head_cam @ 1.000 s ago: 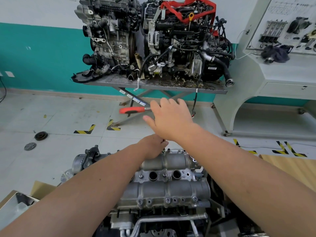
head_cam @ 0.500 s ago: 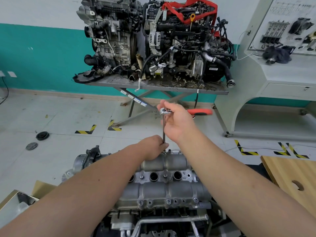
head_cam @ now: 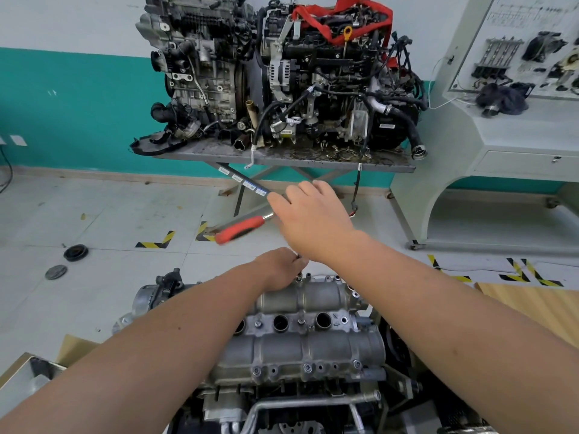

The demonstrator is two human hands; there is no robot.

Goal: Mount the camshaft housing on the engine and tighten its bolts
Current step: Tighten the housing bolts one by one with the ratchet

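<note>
So the camshaft housing (head_cam: 300, 336) is sitting on top of the engine (head_cam: 282, 399) right in front of me, bolts along its near edge already in their holes. My left hand (head_cam: 279, 267) is curled round the bottom of the ratchet's extension right at the housing's far edge. My right hand (head_cam: 313, 220) is up top gripping the ratchet (head_cam: 241, 228) head, red handle sticking out left and a bit blurry.

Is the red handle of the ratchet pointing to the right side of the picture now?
No, the red handle sticks out to the left of the right hand, above the camshaft housing.
</note>
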